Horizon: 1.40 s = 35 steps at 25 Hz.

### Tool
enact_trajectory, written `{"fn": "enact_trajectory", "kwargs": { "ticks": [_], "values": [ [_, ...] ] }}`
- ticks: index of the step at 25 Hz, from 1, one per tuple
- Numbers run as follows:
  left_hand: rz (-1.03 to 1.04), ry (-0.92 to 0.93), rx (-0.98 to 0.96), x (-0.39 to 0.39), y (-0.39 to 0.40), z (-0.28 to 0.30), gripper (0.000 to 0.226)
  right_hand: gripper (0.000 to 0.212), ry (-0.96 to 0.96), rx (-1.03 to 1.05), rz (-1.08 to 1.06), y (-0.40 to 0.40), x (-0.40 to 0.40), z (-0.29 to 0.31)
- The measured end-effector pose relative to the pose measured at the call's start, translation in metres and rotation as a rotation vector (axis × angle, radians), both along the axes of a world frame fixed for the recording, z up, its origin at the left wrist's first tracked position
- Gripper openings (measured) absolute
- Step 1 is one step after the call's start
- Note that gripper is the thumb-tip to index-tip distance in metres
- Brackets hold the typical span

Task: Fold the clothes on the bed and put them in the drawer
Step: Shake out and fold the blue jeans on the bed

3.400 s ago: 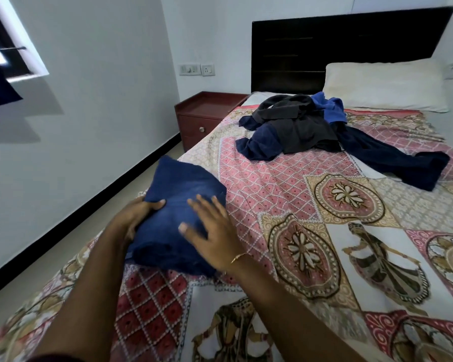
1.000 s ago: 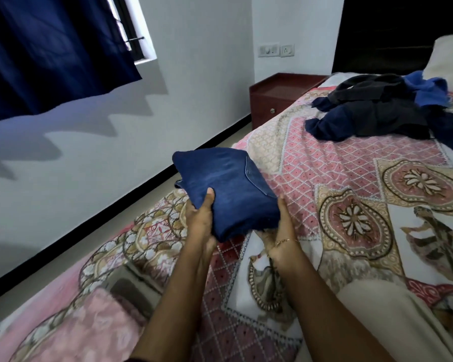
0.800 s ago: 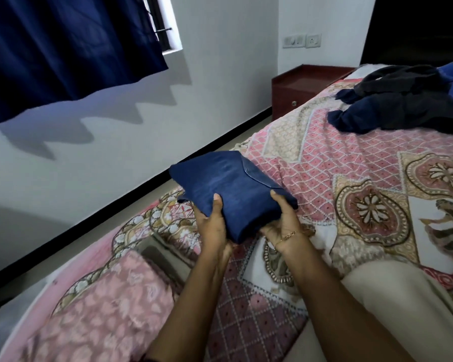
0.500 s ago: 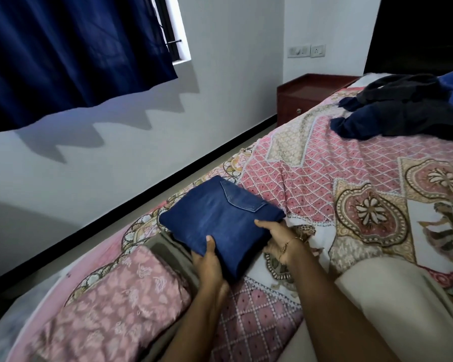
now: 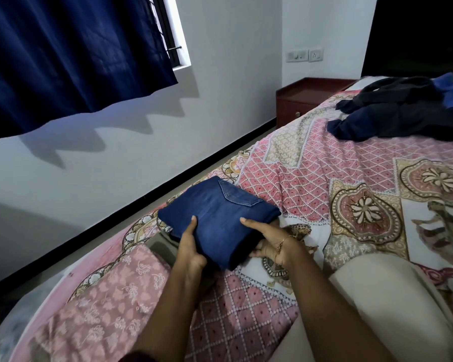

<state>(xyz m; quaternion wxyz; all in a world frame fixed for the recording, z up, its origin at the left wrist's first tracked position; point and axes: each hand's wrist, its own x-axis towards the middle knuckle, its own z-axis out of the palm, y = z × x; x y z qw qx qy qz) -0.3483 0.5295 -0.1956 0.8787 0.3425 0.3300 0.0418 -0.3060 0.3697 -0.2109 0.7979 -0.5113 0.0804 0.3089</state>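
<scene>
Grip: left hand point(image 5: 190, 253), right hand point(image 5: 271, 245) clamp folded denim jeans point(image 5: 217, 214) | soft rectangular block

We have bare forearms. Our left hand point(image 5: 191, 253) wears nothing; our right hand point(image 5: 270, 246) has a thin gold bracelet point(image 5: 281, 244) at the wrist. Cream trousers point(image 5: 377, 304) cover our leg, and a dark sleeve edge point(image 5: 139, 357) shows lowest.
</scene>
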Motion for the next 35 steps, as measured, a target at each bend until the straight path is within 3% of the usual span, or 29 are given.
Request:
{"fn": "enact_trajectory", "kwargs": {
  "ticks": [2, 5, 8, 10, 12, 14, 16, 19, 22, 27, 30, 33, 35],
  "values": [
    [0.0, -0.039, -0.011, 0.002, -0.008, 0.013, 0.034, 0.043, -0.001, 0.164, -0.049, 0.005, -0.005, 0.007],
    [0.027, -0.181, -0.023, 0.002, -0.029, 0.025, 0.03, 0.073, -0.01, 0.197, -0.107, 0.017, -0.015, 0.008],
    [0.04, -0.318, 0.109, 0.002, -0.033, 0.029, 0.043, 0.044, -0.049, 0.277, -0.205, 0.012, -0.02, 0.012],
    [0.104, -0.33, 0.192, -0.005, -0.016, 0.042, 0.031, 0.028, -0.084, 0.376, -0.191, 0.005, -0.021, 0.023],
    [0.174, -0.333, 0.145, -0.029, 0.007, 0.059, 0.032, 0.028, -0.13, 0.405, -0.084, 0.009, -0.026, 0.033],
    [0.257, -0.345, 0.14, -0.063, 0.035, 0.067, 0.057, 0.034, -0.183, 0.35, 0.063, 0.026, -0.038, 0.043],
    [0.279, -0.302, 0.261, -0.103, 0.058, 0.071, 0.071, 0.036, -0.22, 0.302, 0.195, 0.047, -0.05, 0.052],
    [0.257, -0.238, 0.312, -0.168, 0.083, 0.076, 0.026, 0.033, -0.26, 0.289, 0.348, 0.074, -0.061, 0.064],
    [0.35, -0.157, 0.487, -0.228, 0.108, 0.07, 0.028, 0.035, -0.326, 0.222, 0.504, 0.1, -0.069, 0.064],
    [0.317, 0.162, 0.533, -0.264, 0.102, 0.007, 0.023, 0.075, -0.538, -0.094, 0.565, 0.138, -0.08, 0.012],
    [0.369, 0.25, 0.553, -0.251, 0.103, 0.005, 0.016, 0.051, -0.619, -0.181, 0.384, 0.143, -0.084, 0.0],
    [0.405, 0.143, 0.599, -0.244, 0.099, 0.021, 0.02, 0.013, -0.569, -0.157, 0.223, 0.133, -0.078, 0.007],
    [0.372, 0.155, 0.622, -0.241, 0.088, 0.022, 0.02, 0.008, -0.572, -0.123, 0.217, 0.121, -0.073, 0.013]
  ]
}}
